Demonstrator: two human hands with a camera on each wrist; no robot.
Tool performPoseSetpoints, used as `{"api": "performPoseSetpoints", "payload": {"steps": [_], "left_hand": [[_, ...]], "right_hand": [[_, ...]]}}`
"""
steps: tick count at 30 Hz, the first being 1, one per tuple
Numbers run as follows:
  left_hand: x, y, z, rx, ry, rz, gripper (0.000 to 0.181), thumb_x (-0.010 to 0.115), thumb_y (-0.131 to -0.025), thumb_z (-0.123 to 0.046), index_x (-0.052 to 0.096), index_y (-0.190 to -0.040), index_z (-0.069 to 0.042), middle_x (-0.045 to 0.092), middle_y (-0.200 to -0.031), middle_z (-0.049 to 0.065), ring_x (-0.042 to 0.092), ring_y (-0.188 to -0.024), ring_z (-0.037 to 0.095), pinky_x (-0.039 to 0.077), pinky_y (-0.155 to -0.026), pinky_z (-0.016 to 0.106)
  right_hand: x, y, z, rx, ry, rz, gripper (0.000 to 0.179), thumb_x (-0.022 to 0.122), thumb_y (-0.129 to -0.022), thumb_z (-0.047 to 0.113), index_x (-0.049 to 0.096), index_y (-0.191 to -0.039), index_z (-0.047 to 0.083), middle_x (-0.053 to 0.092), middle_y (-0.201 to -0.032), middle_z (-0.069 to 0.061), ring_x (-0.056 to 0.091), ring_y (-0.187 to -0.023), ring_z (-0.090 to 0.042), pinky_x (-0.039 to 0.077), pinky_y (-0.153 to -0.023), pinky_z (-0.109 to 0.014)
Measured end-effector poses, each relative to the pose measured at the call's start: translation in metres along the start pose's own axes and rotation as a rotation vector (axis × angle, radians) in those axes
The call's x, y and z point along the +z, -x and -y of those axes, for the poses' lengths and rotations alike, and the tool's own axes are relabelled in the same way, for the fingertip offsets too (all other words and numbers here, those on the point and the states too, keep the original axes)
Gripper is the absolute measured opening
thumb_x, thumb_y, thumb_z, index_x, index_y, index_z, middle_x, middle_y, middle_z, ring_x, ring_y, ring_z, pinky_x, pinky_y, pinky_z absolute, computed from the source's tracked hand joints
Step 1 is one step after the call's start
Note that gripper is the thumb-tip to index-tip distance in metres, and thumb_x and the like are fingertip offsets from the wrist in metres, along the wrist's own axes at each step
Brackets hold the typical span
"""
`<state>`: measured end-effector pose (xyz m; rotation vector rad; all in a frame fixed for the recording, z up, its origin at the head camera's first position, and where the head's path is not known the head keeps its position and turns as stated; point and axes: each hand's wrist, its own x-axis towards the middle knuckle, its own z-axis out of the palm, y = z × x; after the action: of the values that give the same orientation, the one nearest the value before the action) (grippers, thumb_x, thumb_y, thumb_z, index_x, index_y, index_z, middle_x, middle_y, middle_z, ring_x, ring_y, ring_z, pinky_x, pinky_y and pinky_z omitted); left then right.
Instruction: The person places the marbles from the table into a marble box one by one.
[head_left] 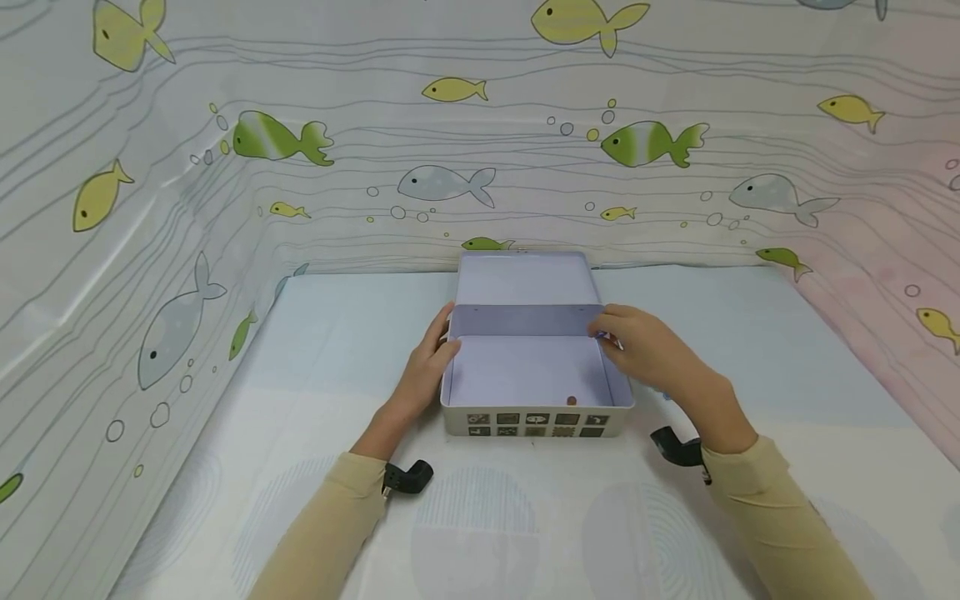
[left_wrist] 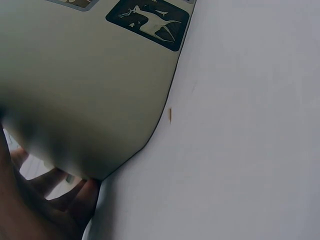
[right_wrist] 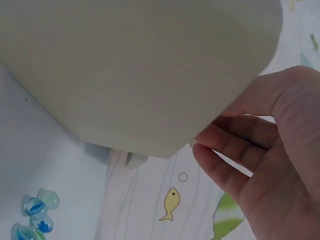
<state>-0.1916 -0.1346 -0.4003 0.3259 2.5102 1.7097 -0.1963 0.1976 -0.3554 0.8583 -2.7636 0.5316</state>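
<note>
A hinged box (head_left: 536,422) stands with its lid (head_left: 528,279) raised at the back; its inside is lavender and small dark picture squares line its pale front. My left hand (head_left: 423,371) holds the box's left side, thumb over the rim and fingers along the outer wall. At the right wall, near the back corner, my right hand (head_left: 645,346) reaches over the rim with curled fingers. A small blue-purple thing (head_left: 601,335) shows at its fingertips, mostly hidden by them. Inside, by the front wall, lies a small round brown piece (head_left: 572,401).
Several clear glass marbles (right_wrist: 36,208) with blue and green swirls lie on the table to the right of the box. A tiny brown sliver (left_wrist: 170,115) lies on the table close to the box. Fish-printed sheeting (head_left: 525,183) rises behind and at both sides.
</note>
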Motion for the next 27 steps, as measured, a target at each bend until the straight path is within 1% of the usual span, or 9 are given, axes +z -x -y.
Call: {"api": "performPoseSetpoints", "payload": {"steps": [4, 9, 12, 15, 19, 27], "left_hand": [[0.000, 0.000, 0.001, 0.002, 0.003, -0.001, 0.062, 0.039, -0.105, -0.028, 0.013, -0.161, -0.031, 0.024, -0.165, 0.012, 0.029, -0.150, 0.036, 0.028, -0.119, 0.059], [-0.001, 0.000, 0.002, 0.002, -0.002, 0.002, 0.062, 0.040, -0.105, -0.029, 0.013, -0.160, -0.031, 0.025, -0.164, 0.013, 0.029, -0.150, 0.036, 0.028, -0.119, 0.058], [-0.001, 0.000, 0.001, 0.002, -0.001, 0.000, 0.062, 0.040, -0.105, -0.029, 0.013, -0.161, -0.030, 0.025, -0.164, 0.013, 0.030, -0.150, 0.036, 0.028, -0.119, 0.059], [0.000, -0.001, 0.001, 0.000, 0.000, 0.001, 0.062, 0.040, -0.105, -0.028, 0.013, -0.161, -0.031, 0.025, -0.164, 0.012, 0.030, -0.150, 0.036, 0.029, -0.119, 0.058], [0.000, -0.001, 0.001, -0.001, 0.004, 0.002, 0.061, 0.040, -0.105, -0.028, 0.013, -0.160, -0.033, 0.024, -0.165, 0.011, 0.029, -0.150, 0.035, 0.028, -0.119, 0.058], [0.000, -0.001, 0.002, -0.009, -0.002, 0.001, 0.061, 0.039, -0.105, -0.028, 0.013, -0.160, -0.034, 0.023, -0.165, 0.009, 0.029, -0.150, 0.035, 0.028, -0.119, 0.057]], "right_hand": [[0.006, -0.003, 0.002, -0.012, -0.007, 0.006, 0.020, 0.067, -0.087, -0.004, 0.074, -0.101, 0.007, 0.069, -0.100, -0.005, 0.064, -0.089, -0.018, 0.056, -0.078, -0.036], [0.014, -0.006, 0.005, -0.049, 0.019, 0.010, 0.019, 0.069, -0.086, -0.003, 0.074, -0.100, 0.007, 0.068, -0.097, -0.002, 0.065, -0.089, -0.018, 0.056, -0.078, -0.035], [0.018, -0.008, 0.008, -0.067, 0.034, 0.025, 0.018, 0.070, -0.086, -0.003, 0.074, -0.100, 0.007, 0.068, -0.097, -0.002, 0.066, -0.089, -0.018, 0.057, -0.077, -0.034], [0.022, -0.010, 0.010, -0.082, 0.047, 0.040, 0.018, 0.071, -0.086, -0.002, 0.074, -0.101, 0.007, 0.069, -0.098, -0.003, 0.067, -0.091, -0.019, 0.057, -0.077, -0.034], [0.026, -0.010, 0.014, -0.104, 0.050, 0.047, 0.018, 0.072, -0.086, -0.002, 0.074, -0.102, 0.006, 0.069, -0.100, -0.004, 0.067, -0.093, -0.021, 0.057, -0.076, -0.034], [0.033, -0.011, 0.022, -0.118, 0.035, 0.081, 0.019, 0.070, -0.086, -0.003, 0.074, -0.102, 0.006, 0.068, -0.099, -0.003, 0.066, -0.090, -0.017, 0.056, -0.076, -0.031]]}}
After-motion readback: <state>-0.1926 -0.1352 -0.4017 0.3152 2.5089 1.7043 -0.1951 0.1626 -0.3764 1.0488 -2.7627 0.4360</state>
